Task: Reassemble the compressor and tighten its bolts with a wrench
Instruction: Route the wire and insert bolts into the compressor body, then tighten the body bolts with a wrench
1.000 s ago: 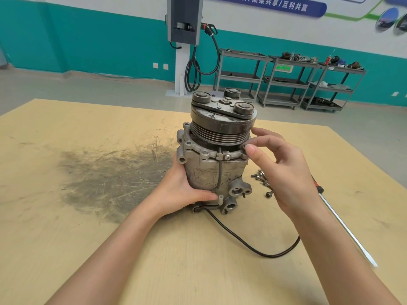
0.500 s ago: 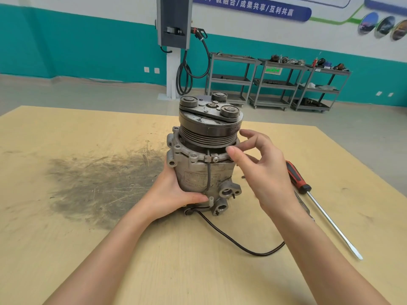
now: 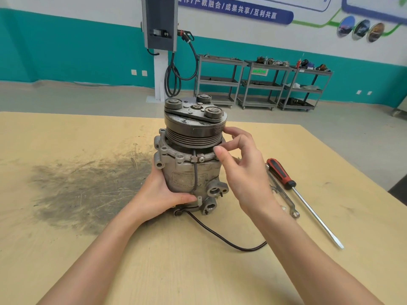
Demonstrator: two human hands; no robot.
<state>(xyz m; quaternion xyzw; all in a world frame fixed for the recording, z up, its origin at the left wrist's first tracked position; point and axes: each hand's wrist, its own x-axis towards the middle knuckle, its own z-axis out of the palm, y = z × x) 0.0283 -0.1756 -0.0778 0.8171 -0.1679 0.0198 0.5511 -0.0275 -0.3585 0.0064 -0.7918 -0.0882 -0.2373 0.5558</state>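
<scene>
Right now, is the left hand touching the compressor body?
Touching. The head view shows the left hand wrapped around the lower compressor body, palm against its left side and thumb pressed across the front.

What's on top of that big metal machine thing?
On the compressor sits a dark grooved pulley, capped by a plate with three round knobs. The right hand covers the pulley's right edge, so what its fingertips hold can't be seen.

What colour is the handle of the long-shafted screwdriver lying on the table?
Red with black sections, on the long-shafted screwdriver's handle; the head view shows it clearly.
</scene>
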